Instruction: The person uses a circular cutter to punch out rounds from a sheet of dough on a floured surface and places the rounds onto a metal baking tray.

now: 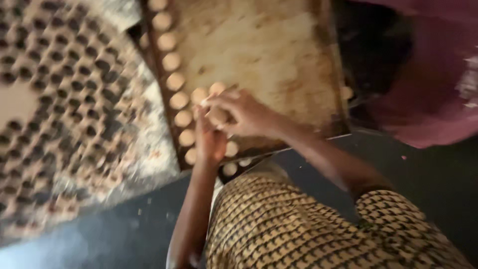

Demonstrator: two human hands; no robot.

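Dough ball (219, 115) pinched between right hand (244, 114) and left hand (209, 139), just above the tray (279, 45). One row of balls (172, 62) fills its left edge; most of it looks bare, so plenty left.

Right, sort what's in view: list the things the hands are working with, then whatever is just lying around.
In hand:
- right hand and left hand, together around one dough ball
- row of dough balls
- baking tray

Lying about:
- patterned mat
- maroon cloth
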